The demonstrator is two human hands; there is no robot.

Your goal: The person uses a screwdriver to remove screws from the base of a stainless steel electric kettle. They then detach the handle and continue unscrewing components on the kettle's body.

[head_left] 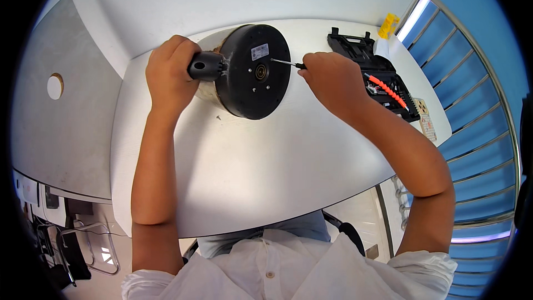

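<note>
An electric kettle [239, 91] lies on its side on the white table, its round black base turned toward the right. My left hand [171, 72] is closed around the kettle's black handle [206, 66]. In my right hand [336, 80] is a screwdriver [286, 63], gripped by its dark handle, which my fingers mostly cover. Its thin metal shaft points left, and the tip meets the base near a pale label [259, 51]. A round metal connector sits at the base's centre, with a few small shiny screws around it.
An opened black tool case [391, 86] with bits and a flexible orange extension shaft [387, 91] lies at the right. A phone [426, 119] and a yellow packet [388, 25] are near it. Metal railing [483, 78] runs beyond the white table's [266, 178] right edge. A grey panel [72, 128] adjoins the left.
</note>
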